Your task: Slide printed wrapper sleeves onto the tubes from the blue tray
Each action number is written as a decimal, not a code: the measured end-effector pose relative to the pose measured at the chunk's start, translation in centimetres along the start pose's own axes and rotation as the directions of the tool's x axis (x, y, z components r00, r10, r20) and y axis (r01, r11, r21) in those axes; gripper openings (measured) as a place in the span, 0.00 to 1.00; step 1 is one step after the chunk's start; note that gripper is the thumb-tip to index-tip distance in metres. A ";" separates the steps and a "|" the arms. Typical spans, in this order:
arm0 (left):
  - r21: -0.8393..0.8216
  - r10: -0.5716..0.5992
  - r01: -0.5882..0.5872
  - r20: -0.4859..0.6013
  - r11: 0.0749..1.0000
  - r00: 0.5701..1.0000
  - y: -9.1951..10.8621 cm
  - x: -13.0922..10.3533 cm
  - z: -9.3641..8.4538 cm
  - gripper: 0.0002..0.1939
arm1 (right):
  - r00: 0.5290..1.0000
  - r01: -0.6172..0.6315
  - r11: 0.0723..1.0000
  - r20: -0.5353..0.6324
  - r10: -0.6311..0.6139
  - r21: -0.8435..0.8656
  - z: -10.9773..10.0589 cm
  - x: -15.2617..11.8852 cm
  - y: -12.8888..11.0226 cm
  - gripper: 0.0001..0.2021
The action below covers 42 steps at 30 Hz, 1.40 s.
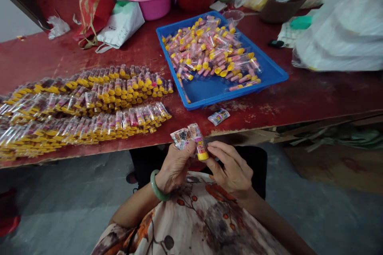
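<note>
In front of my lap I hold a small clear tube with a yellow cap [202, 155] at its lower end and a colourful printed label [197, 137] along its side. My left hand [176, 165], with a green bangle at the wrist, pinches a small stack of printed labels [180, 137] against the tube's left side. From the right, the fingers and thumb of my right hand [231, 167] close on the tube near its cap. Another bundle of printed labels [219, 116] lies at the table's front edge.
A blue tray [209, 97] holds a heap of pink-filled tubes with yellow caps. Stacked rows of labelled tubes [89, 123] cover the table's left side. Behind stand bags and a pink basin [154, 6]; white plastic-wrapped stacks [344, 36] sit at right.
</note>
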<state>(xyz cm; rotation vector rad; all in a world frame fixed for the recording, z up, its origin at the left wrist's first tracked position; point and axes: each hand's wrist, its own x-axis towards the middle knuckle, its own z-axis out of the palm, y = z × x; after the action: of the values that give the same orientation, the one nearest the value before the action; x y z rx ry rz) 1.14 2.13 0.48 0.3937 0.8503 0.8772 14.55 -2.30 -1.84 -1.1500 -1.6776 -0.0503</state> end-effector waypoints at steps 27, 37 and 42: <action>0.007 0.034 -0.035 0.061 0.999 0.998 -0.5 0.2 0.2 0.20 | 0.983 -0.015 0.992 -0.184 -0.009 -0.127 0.7 0.5 -0.6 0.20; 0.011 0.054 -0.056 0.078 0.998 0.995 -0.9 -0.2 -0.3 0.17 | 0.988 0.037 0.969 -0.136 -0.072 -0.243 0.7 0.2 -0.8 0.24; 0.003 0.060 -0.060 0.052 0.998 0.997 -0.8 -0.2 -0.2 0.18 | 0.985 0.127 0.931 -0.063 -0.158 -0.342 0.8 -0.5 -0.1 0.20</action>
<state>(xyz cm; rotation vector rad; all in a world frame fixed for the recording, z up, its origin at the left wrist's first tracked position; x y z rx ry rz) 1.31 1.51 -0.06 0.4459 0.7964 0.9169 13.90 -2.26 -2.57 -1.2531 -1.7108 -0.4925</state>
